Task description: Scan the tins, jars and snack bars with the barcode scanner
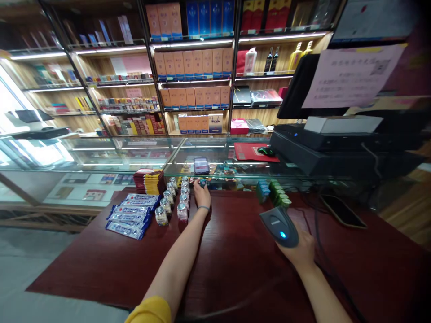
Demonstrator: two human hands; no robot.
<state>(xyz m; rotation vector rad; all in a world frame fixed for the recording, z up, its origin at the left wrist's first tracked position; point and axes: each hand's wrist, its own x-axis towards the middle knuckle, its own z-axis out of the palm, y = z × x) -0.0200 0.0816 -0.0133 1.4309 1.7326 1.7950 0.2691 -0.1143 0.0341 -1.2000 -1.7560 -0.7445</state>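
My left hand (202,196) reaches to the far side of the dark red wooden table, its fingers closed around a small blue-green item (202,182) mostly hidden by them. Just left of it stand two rows of small glass jars (183,199) with silvery lids. My right hand (303,246) grips a dark grey barcode scanner (279,226) with a blue light showing on top. Beyond the scanner are a row of small blue packs (263,190) and a row of green packs (279,194).
Blue-and-white wrapped packs (129,217) lie at left, beside stacked red and yellow packs (153,181). A glass display counter (134,152) runs behind, bearing a small screen (201,165) and a mouse (266,151). A black phone (341,210), cables and a monitor (299,89) are at right.
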